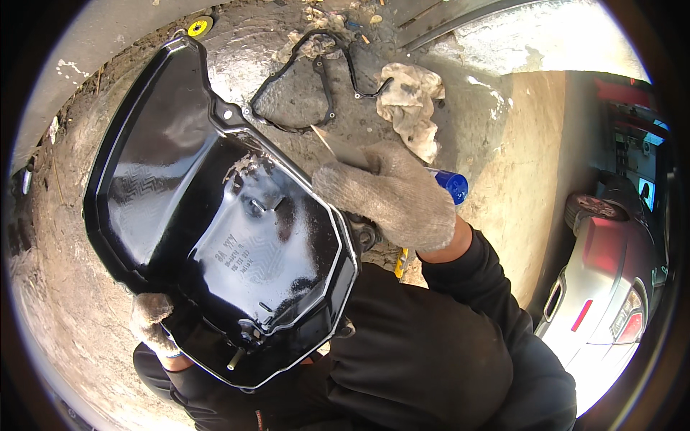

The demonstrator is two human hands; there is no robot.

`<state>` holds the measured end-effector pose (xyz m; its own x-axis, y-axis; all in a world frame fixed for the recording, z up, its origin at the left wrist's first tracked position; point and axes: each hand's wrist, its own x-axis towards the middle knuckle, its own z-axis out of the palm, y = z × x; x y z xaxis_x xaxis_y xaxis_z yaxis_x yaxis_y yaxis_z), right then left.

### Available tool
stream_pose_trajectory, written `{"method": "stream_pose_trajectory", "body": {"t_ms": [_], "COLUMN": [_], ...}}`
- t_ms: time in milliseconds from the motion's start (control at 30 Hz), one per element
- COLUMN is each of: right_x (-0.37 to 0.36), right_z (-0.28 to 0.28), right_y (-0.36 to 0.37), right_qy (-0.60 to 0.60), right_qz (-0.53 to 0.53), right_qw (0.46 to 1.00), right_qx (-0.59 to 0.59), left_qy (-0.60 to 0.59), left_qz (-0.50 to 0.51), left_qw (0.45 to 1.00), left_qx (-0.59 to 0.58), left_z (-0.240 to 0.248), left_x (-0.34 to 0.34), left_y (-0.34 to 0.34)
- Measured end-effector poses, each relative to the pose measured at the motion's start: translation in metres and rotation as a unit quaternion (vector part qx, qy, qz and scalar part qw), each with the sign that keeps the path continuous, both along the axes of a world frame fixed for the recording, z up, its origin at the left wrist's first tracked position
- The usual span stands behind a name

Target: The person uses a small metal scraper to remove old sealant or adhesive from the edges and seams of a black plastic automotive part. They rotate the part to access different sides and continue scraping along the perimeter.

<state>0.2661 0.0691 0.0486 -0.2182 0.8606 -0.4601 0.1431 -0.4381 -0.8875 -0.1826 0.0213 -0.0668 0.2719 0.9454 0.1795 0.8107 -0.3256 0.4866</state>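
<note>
Glare and dark shadow obscure parts of the interior of a black metal pan (pixel 162 183), held in front of a seated person. The gloved left hand (pixel 149 316) clamps its lower left rim, any fingers beneath lost to view. The gloved right hand (pixel 392 190), wrist bent on a raised forearm, closes around a flat, pointed blade (pixel 346 153) aimed up and left; its rear end is buried in the glove. Whether that glove touches the pan's edge cannot be told. A blue can (pixel 451 187) is partly hidden behind it, and a car (pixel 607 287) runs off the right rim.
</note>
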Motion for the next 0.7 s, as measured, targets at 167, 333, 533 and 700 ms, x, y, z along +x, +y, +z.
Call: {"method": "stream_pose_trajectory", "body": {"t_ms": [167, 333, 533, 700], "right_x": [-0.003, -0.001, -0.002, -0.010], "right_z": [-0.003, -0.004, -0.007, -0.034], "right_y": [-0.003, -0.003, -0.014, -0.018], "right_qy": [-0.011, -0.069, -0.226, -0.297], "right_qz": [-0.013, -0.010, 0.069, 0.061], "right_qw": [1.000, 0.997, 0.971, 0.951], "right_qx": [-0.011, -0.020, 0.024, 0.064], "left_qy": [-0.037, -0.132, -0.372, -0.261], "left_qz": [0.129, 0.063, 0.040, 0.085], "left_qw": [0.991, 0.989, 0.919, 0.958], "left_qx": [-0.012, -0.025, -0.121, -0.087], "left_z": [-0.006, 0.006, 0.011, 0.014], "left_x": [-0.002, 0.015, 0.022, 0.019], "left_y": [-0.008, -0.001, -0.004, -0.006]}}
